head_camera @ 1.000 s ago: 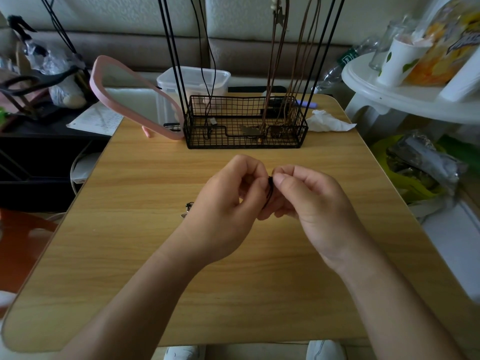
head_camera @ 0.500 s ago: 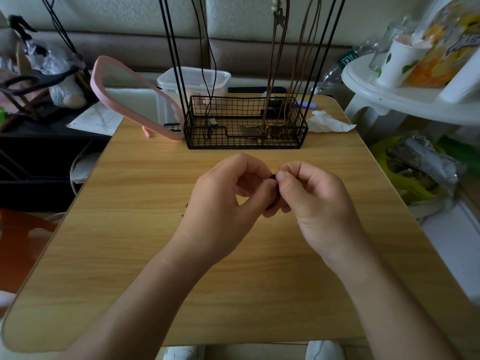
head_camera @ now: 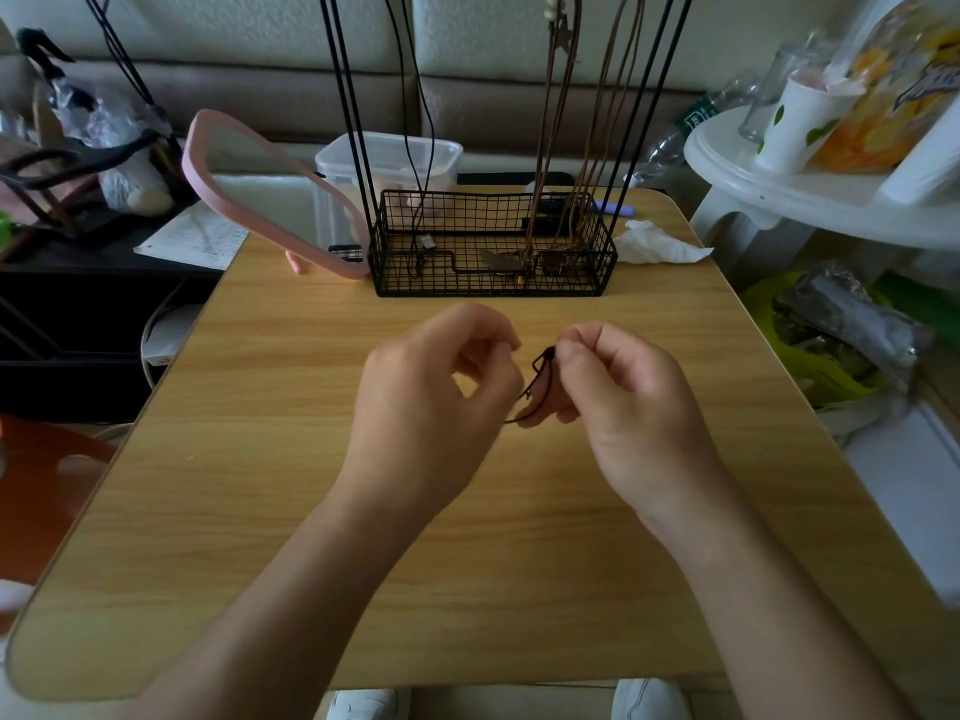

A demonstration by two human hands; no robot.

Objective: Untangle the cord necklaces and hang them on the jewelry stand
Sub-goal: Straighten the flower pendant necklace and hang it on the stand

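1. Your right hand (head_camera: 639, 407) pinches the top of the dark cord necklace (head_camera: 537, 379), thumb and finger tight.
2. Your left hand (head_camera: 431, 402), at nine o'clock from it, curls round the lower end.
3. You look to be picking the tangle apart.
4. Next, gently pull one loop loose, then lift it to the jewelry stand (head_camera: 493, 252) at twelve o'clock.
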